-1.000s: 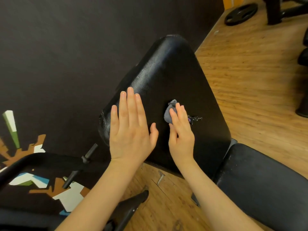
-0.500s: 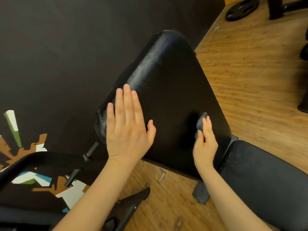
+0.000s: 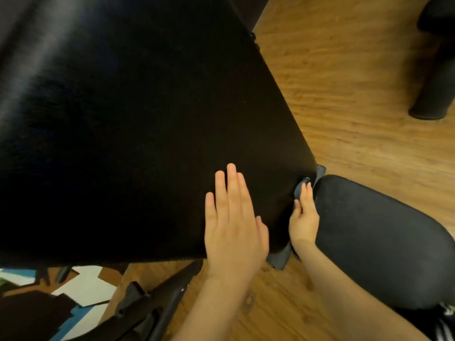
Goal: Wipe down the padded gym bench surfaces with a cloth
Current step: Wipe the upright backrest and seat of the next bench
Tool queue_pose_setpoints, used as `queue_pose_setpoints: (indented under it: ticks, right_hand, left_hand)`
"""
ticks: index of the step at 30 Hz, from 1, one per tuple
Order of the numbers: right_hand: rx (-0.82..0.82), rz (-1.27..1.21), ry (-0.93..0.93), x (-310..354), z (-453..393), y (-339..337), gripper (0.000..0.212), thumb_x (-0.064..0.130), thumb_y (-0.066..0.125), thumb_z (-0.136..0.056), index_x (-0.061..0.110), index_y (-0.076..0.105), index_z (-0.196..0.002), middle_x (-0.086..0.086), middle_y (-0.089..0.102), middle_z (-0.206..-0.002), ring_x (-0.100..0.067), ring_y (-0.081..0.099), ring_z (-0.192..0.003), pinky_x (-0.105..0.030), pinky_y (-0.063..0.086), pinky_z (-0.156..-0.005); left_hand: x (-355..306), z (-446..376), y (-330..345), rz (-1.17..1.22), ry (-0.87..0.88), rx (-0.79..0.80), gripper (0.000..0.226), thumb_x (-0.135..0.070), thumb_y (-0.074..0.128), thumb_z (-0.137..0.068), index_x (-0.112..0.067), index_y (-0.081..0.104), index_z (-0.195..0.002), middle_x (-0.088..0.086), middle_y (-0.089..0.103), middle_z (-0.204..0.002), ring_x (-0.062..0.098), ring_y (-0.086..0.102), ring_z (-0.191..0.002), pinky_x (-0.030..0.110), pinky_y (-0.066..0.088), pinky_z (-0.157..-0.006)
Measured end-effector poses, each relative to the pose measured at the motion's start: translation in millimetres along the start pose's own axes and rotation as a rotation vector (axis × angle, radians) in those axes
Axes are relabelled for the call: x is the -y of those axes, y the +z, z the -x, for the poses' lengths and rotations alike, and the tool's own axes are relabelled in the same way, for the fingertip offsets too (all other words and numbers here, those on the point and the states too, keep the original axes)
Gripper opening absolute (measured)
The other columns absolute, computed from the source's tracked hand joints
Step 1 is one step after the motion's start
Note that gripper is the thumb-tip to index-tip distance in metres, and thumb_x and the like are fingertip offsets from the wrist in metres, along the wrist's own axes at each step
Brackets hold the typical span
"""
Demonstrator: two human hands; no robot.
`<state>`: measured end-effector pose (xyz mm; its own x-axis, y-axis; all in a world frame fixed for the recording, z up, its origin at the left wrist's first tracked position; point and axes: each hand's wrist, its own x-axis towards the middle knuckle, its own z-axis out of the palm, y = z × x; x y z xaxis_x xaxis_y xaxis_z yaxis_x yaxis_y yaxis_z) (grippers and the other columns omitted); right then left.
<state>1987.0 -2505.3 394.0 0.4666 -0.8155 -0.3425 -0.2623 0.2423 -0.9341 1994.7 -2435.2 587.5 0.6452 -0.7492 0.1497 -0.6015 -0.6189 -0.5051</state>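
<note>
The right hand (image 3: 304,217) grips the grey cloth (image 3: 300,188) under its fingertips at the back pad's (image 3: 147,131) lower corner; the seat pad (image 3: 381,237) lies immediately right of it, nearer than the flat, relaxed left hand (image 3: 234,222)

Glossy black padded vinyl backrest (image 3: 138,124), duller speckled seat pad (image 3: 379,237), soft grey cloth (image 3: 300,187), wood-grain plank floor (image 3: 349,82).

Grey cloth (image 3: 300,189) bunched at black backrest pad (image 3: 147,131) corner.
</note>
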Motion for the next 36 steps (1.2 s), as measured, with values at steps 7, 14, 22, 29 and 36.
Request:
queue_pose_setpoints:
  ticks: [7,14,22,29,36]
  right_hand:
    - [-0.045,-0.136,-0.165,17,5,-6,0.048,0.001,0.042,-0.096,0.021,0.035,-0.139,0.012,0.033,-0.142,0.0,0.028,-0.132,-0.009,0.023,-0.107]
    - [-0.026,-0.078,-0.189,-17,7,13,0.053,0.0,0.041,-0.096,0.023,0.028,-0.143,0.014,0.023,-0.146,-0.003,0.021,-0.137,-0.003,0.015,-0.105]
    - [0.106,-0.076,0.282,-73,-11,-6,0.047,0.007,0.037,-0.099,0.022,0.032,-0.144,-0.002,0.037,-0.147,-0.023,0.031,-0.137,-0.031,0.023,-0.111]
    - [0.015,-0.183,0.059,8,32,-35,0.046,0.005,0.041,-0.098,0.019,0.037,-0.142,0.008,0.04,-0.143,-0.002,0.032,-0.132,-0.02,0.025,-0.11]
    - [0.135,-0.36,-0.506,196,84,-27,0.051,-0.001,0.044,-0.094,0.023,0.03,-0.137,0.019,0.034,-0.139,0.011,0.028,-0.131,-0.005,0.022,-0.105]
  left_hand:
    - [-27,15,41,-0.024,0.032,0.084,0.094,-0.036,0.067,-0.074,0.003,0.018,-0.145,0.012,0.009,-0.155,0.031,0.011,-0.142,0.043,0.007,-0.113]
    - [-28,16,47,-0.069,0.028,0.052,0.091,-0.036,0.061,-0.078,0.004,0.014,-0.146,0.015,0.01,-0.154,0.033,0.008,-0.142,0.044,0.006,-0.114]
    - [-30,16,47,-0.082,0.023,0.056,0.088,-0.036,0.06,-0.079,0.004,0.018,-0.146,0.018,0.014,-0.155,0.033,0.008,-0.142,0.045,0.009,-0.112]
    - [-13,23,0,0.078,0.005,0.02,0.091,-0.031,0.073,-0.069,0.002,0.031,-0.142,0.023,0.03,-0.15,0.034,0.019,-0.14,0.052,0.018,-0.108]
    - [83,17,-100,0.008,-0.184,-0.172,0.082,-0.031,0.058,-0.077,0.003,0.024,-0.143,0.024,0.022,-0.152,0.038,0.012,-0.14,0.051,0.013,-0.108]
